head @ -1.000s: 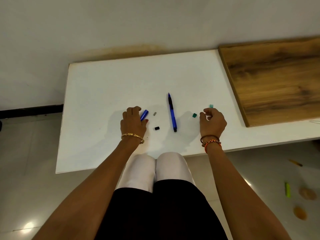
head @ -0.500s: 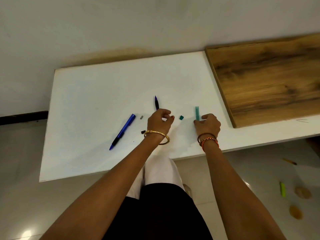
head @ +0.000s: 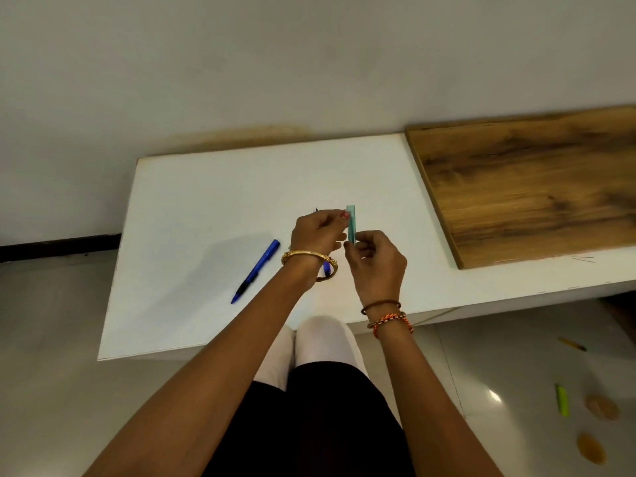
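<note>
A translucent green pen barrel point(head: 351, 223) stands upright above the white table point(head: 206, 201). My right hand point(head: 375, 263) grips its lower end with curled fingers. My left hand point(head: 318, 232) reaches in from the left, and its thumb and fingertips pinch the barrel's upper part. Whether a small piece sits between those fingertips is hidden. A second blue pen point(head: 327, 268) lies on the table under my left hand, with only its ends showing. A whole blue pen point(head: 256, 271) lies slanted on the table to the left.
A wooden board point(head: 533, 191) covers the table's right part. The wall runs close behind the table. On the floor at the right lie a yellow-green marker point(head: 562, 401), a pencil point(head: 573, 344) and brown stains. My knees are below the table's front edge.
My right hand lifted the green barrel off the table and stood it upright. My left hand rose from the blue pen and moved right to the barrel's top. The small green piece is out of sight.
</note>
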